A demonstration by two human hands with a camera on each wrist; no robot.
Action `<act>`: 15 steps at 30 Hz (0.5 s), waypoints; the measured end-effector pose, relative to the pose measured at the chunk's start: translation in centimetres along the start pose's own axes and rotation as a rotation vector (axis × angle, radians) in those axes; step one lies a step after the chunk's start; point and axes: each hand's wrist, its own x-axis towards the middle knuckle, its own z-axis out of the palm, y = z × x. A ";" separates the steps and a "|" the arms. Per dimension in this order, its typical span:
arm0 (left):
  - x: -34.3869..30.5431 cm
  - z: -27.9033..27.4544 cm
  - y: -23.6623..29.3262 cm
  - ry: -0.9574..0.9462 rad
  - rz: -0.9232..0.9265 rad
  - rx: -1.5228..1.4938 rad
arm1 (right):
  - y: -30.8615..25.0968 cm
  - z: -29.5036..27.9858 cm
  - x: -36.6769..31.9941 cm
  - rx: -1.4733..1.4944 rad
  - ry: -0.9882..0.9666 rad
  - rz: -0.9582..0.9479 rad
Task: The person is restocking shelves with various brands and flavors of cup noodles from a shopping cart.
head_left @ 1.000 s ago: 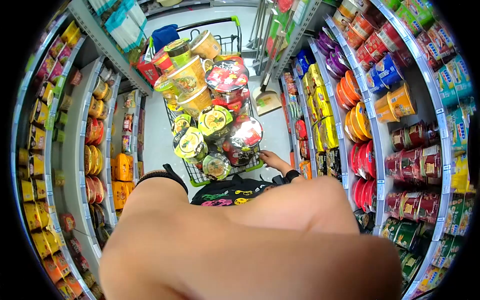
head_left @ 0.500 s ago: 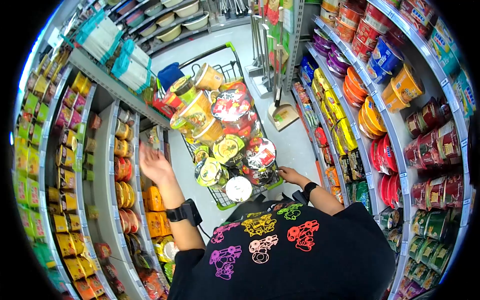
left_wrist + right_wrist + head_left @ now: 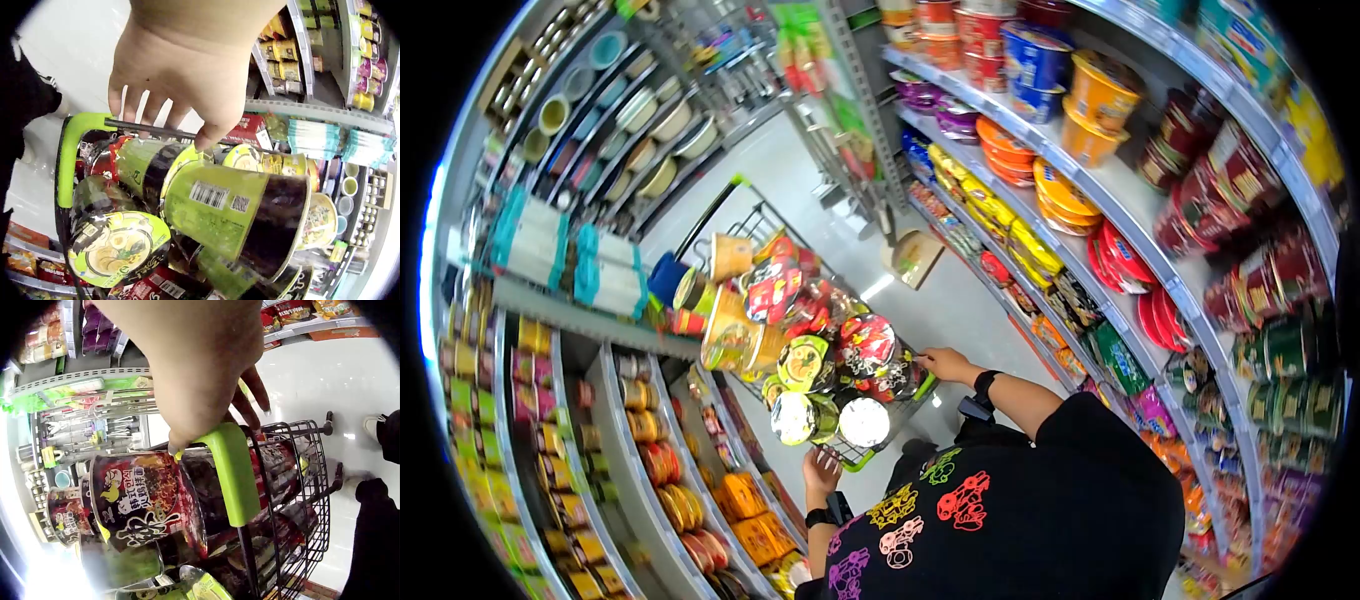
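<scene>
A shopping cart [image 3: 861, 462] with green corners stands in the aisle, heaped with tubs of instant noodles. My left hand [image 3: 181, 69] is at the near rim, its fingers spread and fairly straight, its thumb over the bar. Right below it lies a green and black noodle tub [image 3: 212, 203], tilted on its side, beside another noodle tub [image 3: 119, 244] with a picture lid. My right hand [image 3: 206, 381] grips the other near corner, thumb inside the rim and fingers outside, by the green corner piece [image 3: 234, 475]. A black and red noodle tub [image 3: 134, 497] sits just inside there.
Shelves of noodle tubs [image 3: 1005, 150] line the right side, with more packed shelves [image 3: 655, 460] on the left. A dustpan [image 3: 913, 257] stands on the floor beyond the cart. Bowls [image 3: 640, 110] fill the far-left shelves.
My left arm first crossed the view, then the hand was raised left of the cart; now it is down at the near rim. My right hand stays on the cart. The head view has turned.
</scene>
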 end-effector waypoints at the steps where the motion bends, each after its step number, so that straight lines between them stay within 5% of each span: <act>1: 0.7 0.1 0.1 -0.015 -0.014 0.068 | -0.3 -0.3 -0.2 0.025 0.048 0.021; 7: 1.7 3.2 0.0 -0.051 -0.087 0.109 | 0.4 0.6 -1.7 0.042 0.296 0.063; 11: 3.3 4.5 -1.6 -0.059 -0.105 0.071 | -0.9 -1.1 -4.6 0.054 0.119 0.239; 15: 3.6 6.3 -3.4 -0.111 -0.132 0.001 | 2.4 -0.6 -4.5 -0.002 0.178 0.200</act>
